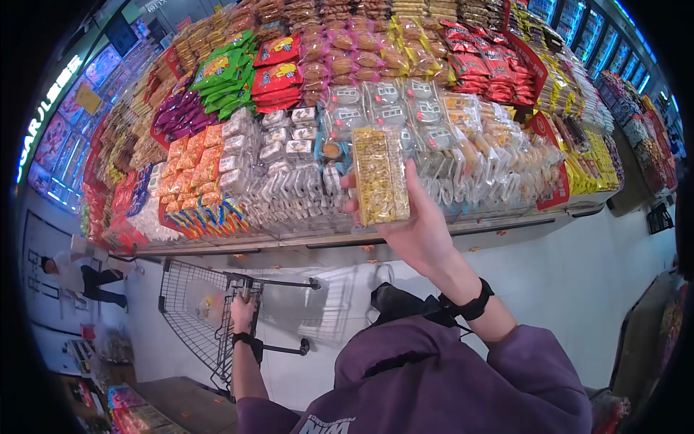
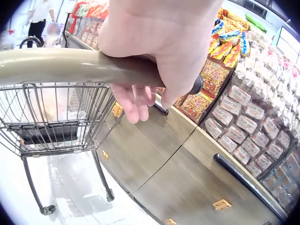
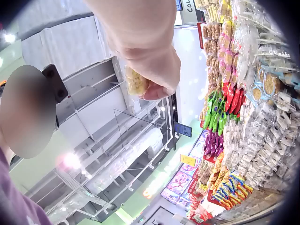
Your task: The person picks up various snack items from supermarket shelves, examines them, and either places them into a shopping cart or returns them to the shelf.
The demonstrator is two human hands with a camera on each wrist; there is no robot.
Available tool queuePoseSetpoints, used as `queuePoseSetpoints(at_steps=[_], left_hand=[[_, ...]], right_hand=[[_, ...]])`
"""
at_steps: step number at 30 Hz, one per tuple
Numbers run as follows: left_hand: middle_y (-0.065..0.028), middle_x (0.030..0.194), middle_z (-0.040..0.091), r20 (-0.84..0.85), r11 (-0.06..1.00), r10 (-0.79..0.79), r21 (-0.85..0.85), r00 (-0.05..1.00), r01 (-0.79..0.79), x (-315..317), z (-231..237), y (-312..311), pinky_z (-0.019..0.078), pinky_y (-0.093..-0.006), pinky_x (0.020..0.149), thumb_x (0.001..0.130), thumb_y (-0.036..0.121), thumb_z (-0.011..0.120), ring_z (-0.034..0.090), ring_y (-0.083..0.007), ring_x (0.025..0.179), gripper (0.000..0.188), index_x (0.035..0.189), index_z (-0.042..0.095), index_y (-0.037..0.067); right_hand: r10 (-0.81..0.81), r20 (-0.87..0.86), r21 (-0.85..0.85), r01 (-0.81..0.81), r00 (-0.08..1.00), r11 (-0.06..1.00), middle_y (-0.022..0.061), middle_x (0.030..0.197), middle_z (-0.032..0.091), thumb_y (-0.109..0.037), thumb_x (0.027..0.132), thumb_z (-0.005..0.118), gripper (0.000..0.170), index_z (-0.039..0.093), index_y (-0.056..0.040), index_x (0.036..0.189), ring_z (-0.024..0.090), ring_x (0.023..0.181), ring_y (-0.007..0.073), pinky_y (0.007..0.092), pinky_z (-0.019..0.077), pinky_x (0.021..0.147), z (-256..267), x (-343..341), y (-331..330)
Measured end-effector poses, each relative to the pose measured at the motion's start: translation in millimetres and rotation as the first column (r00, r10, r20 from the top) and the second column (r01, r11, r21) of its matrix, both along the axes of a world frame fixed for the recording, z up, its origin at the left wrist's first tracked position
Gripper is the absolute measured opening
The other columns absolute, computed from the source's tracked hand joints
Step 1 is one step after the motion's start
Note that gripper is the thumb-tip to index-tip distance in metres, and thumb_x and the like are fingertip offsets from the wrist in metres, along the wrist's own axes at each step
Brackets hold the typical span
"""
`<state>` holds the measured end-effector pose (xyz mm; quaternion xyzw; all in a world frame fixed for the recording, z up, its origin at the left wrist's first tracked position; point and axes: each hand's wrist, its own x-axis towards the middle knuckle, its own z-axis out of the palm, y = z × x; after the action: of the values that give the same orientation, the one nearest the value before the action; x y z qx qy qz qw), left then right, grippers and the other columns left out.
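My right hand (image 1: 425, 235) holds up a clear-wrapped rectangular pack of yellow, grainy-looking snack (image 1: 380, 177), with the thumb along one side and fingertips at the other. In the right wrist view only a small end of the snack pack (image 3: 136, 83) shows past the hand; the rest is hidden. My left hand (image 1: 242, 312) is on the handle of a black wire shopping cart (image 1: 189, 296). In the left wrist view the palm lies over the cart handle (image 2: 51, 65), with the fingers bent down around its far side. A clear bag (image 1: 210, 307) lies inside the cart.
A tiered snack display (image 1: 354, 43) curves ahead, with red bags (image 1: 277, 85), green bags (image 1: 223, 76) and clear packs (image 1: 426, 108). Its wooden base (image 2: 173, 173) stands close to the cart. Another person (image 1: 90, 278) is at the far left on the pale floor (image 1: 535, 289).
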<state>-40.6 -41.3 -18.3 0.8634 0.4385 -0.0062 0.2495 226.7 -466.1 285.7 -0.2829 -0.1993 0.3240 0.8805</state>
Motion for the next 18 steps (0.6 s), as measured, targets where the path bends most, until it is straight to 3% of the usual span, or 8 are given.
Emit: queuePoseSetpoints(at_steps=[3,6,9,10,13,18], left_hand=[[-0.0082,0.069,0.070,0.054,0.997,-0.024,-0.071,0.998,0.028,2,8,-18,0.0539,-0.0312,0.056,0.085,0.031,0.068,0.069,-0.0170,0.057,0.035,0.093,0.063,-0.002],[-0.0086,0.068,0.070,0.074,0.995,-0.035,-0.089,0.997,0.042,4,5,-30,0.0532,-0.0294,0.054,0.086,0.029,0.068,0.068,-0.0154,0.055,0.032,0.092,0.064,-0.003],[-0.0143,0.073,0.070,-0.032,1.000,-0.003,-0.003,0.999,0.003,25,25,-61,0.0551,-0.0362,0.061,0.085,0.033,0.069,0.071,-0.0240,0.063,0.038,0.093,0.065,-0.004],[-0.0222,0.080,0.070,-0.121,0.983,-0.032,0.176,0.992,0.053,28,10,-54,0.0545,-0.0456,0.070,0.084,0.039,0.070,0.070,-0.0362,0.076,0.046,0.095,0.066,-0.005],[-0.0277,0.086,0.068,-0.118,0.973,-0.054,0.217,0.991,0.079,30,11,-69,0.0518,-0.0512,0.077,0.082,0.043,0.070,0.066,-0.0437,0.087,0.051,0.097,0.067,-0.006],[-0.0266,0.076,0.067,-0.054,0.968,0.020,0.249,0.998,-0.006,53,31,-112,0.0522,-0.0481,0.071,0.079,0.042,0.073,0.068,-0.0427,0.078,0.051,0.083,0.068,-0.008]], right_hand=[[-0.039,0.004,-0.004,0.039,0.999,0.999,0.0138,0.125,0.056,-0.048,0.105,0.021,0.060,0.039,-0.0048,0.142,0.059,0.102,0.0228,0.0362,0.0456,0.091,1,-5,-23],[-0.057,0.031,0.000,0.057,0.998,0.998,0.0144,0.127,0.056,-0.049,0.105,0.021,0.060,0.038,-0.0043,0.142,0.059,0.103,0.0230,0.0369,0.0451,0.093,0,0,-37],[-0.066,0.052,0.020,0.065,0.996,0.998,0.0149,0.127,0.056,-0.049,0.105,0.022,0.061,0.037,-0.0039,0.143,0.059,0.105,0.0234,0.0379,0.0446,0.094,-3,8,-45],[-0.071,0.065,0.015,0.070,0.995,0.997,0.0151,0.127,0.056,-0.048,0.105,0.022,0.060,0.037,-0.0036,0.142,0.059,0.105,0.0241,0.0385,0.0442,0.096,-4,12,-48],[-0.067,0.058,-0.002,0.068,0.996,0.998,0.0153,0.128,0.055,-0.048,0.105,0.022,0.060,0.036,-0.0031,0.143,0.059,0.106,0.0245,0.0392,0.0439,0.097,-8,28,-57],[-0.087,0.066,-0.017,0.088,0.994,0.996,0.0161,0.128,0.056,-0.049,0.104,0.026,0.062,0.035,-0.0026,0.144,0.060,0.107,0.0253,0.0406,0.0455,0.095,-13,63,-71]])
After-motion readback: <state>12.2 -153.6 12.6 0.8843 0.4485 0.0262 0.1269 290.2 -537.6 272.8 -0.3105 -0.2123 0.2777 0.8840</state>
